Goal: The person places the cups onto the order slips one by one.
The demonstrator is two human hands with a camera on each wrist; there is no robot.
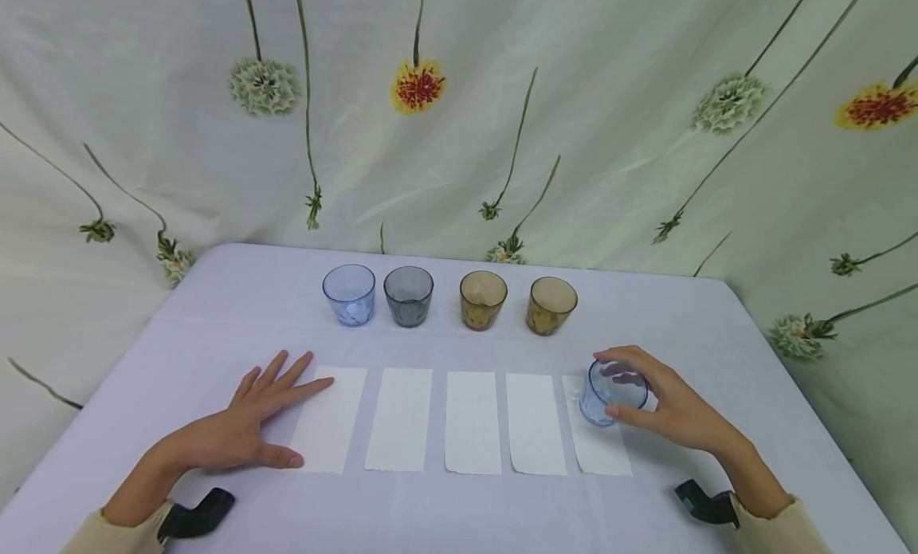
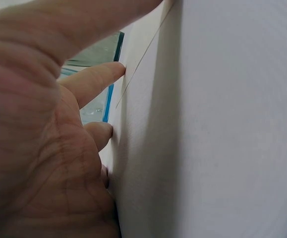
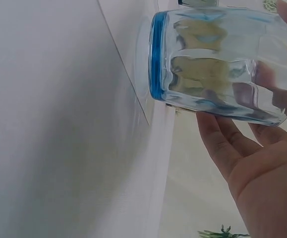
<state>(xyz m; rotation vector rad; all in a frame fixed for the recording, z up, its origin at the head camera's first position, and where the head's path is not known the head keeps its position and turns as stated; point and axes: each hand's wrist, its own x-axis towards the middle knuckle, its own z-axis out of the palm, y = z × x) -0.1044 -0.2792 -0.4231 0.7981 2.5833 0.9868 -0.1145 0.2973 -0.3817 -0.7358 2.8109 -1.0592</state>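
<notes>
My right hand grips a pale blue drinking glass, thumb on the near side and fingers round the far side. It is over the upper part of the rightmost white paper strip. In the right wrist view the glass's thick blue base is close to the paper. Fingers spread, my left hand rests on the table, its index fingertip and thumb reaching onto the leftmost paper strip. Nothing is held in it.
Along the back of the white-covered table stand a blue glass, a grey glass and two amber glasses, one left and one right. More paper strips lie in a row between my hands. Behind hangs a flower-patterned cloth.
</notes>
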